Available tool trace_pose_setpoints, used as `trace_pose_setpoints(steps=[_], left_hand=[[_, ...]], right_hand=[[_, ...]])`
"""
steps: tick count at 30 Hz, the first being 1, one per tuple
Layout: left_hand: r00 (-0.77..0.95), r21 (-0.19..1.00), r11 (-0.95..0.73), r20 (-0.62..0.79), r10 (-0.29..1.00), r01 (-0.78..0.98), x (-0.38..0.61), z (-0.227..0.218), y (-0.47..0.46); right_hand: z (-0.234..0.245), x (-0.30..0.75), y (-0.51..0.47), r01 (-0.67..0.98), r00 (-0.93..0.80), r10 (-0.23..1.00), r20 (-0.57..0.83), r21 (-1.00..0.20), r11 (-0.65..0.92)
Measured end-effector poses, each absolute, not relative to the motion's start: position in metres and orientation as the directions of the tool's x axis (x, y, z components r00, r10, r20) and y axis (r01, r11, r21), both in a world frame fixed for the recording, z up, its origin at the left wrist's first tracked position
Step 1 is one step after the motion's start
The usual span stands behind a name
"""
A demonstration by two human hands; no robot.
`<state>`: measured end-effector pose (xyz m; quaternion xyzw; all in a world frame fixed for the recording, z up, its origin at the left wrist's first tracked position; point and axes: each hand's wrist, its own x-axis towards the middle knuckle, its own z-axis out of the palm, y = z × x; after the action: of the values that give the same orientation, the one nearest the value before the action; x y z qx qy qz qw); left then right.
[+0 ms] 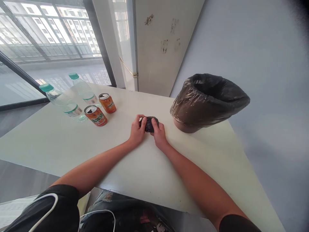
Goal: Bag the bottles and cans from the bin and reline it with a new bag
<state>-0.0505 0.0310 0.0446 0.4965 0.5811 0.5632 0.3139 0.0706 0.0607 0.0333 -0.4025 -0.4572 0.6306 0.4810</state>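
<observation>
Both hands, left hand (136, 131) and right hand (158, 132), fingers clamped on small dark roll (149, 123) atop white surface (149, 167), beside lined bin (207, 101).

1. Table (60, 141): white, flat top, set at an angle across the view; its near edge runs along the bottom of the frame.
2. Floor (265, 58): pale grey-blue, smooth, visible to the right of the table and beyond it.
3. Windows (48, 35): large glazed panels with dark frames fill the upper left; a multi-storey building facade shows through them.
4. Cabinet (164, 42): tall, off-white, upright behind the table's far edge; dark smudges mark its front face.
5. Pillar (108, 42): white, upright, between the windows and the cabinet.
6. Light: daylight enters through the glazing and brightens the tabletop; shadows are soft.
</observation>
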Motion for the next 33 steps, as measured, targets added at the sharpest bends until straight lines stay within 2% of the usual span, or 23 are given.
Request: trace_pose_setpoints(steps=[2, 7, 13, 23, 33], left_hand=[[-0.286, 0.969, -0.117, 0.178, 0.941, 0.219, -0.051, 0.0439, 0.032], [-0.199, 0.933, -0.132, 0.207, 0.958, 0.334, -0.0511, 0.0472, 0.0317], [-0.269, 0.937, -0.157, 0.245, 0.931, 0.312, -0.0538, 0.0478, 0.0332], [-0.271, 0.939, -0.162, 0.248, 0.93, 0.302, -0.0557, 0.0446, 0.0348], [-0.256, 0.945, -0.157, 0.234, 0.938, 0.288, -0.0562, 0.0424, 0.0366]], right_hand=[[0.0324, 0.0707, 0.0627, -0.291, -0.179, 0.981, -0.079, -0.948, -0.129], [0.0319, 0.0709, 0.0674, -0.364, -0.059, 0.992, -0.112, -0.923, -0.126], [0.0395, 0.0736, 0.0675, -0.475, -0.156, 0.988, 0.0, -0.877, -0.075], [0.0369, 0.074, 0.0675, -0.466, -0.233, 0.972, 0.022, -0.88, -0.092], [0.0342, 0.0725, 0.0694, -0.439, -0.215, 0.976, -0.017, -0.891, -0.112]])
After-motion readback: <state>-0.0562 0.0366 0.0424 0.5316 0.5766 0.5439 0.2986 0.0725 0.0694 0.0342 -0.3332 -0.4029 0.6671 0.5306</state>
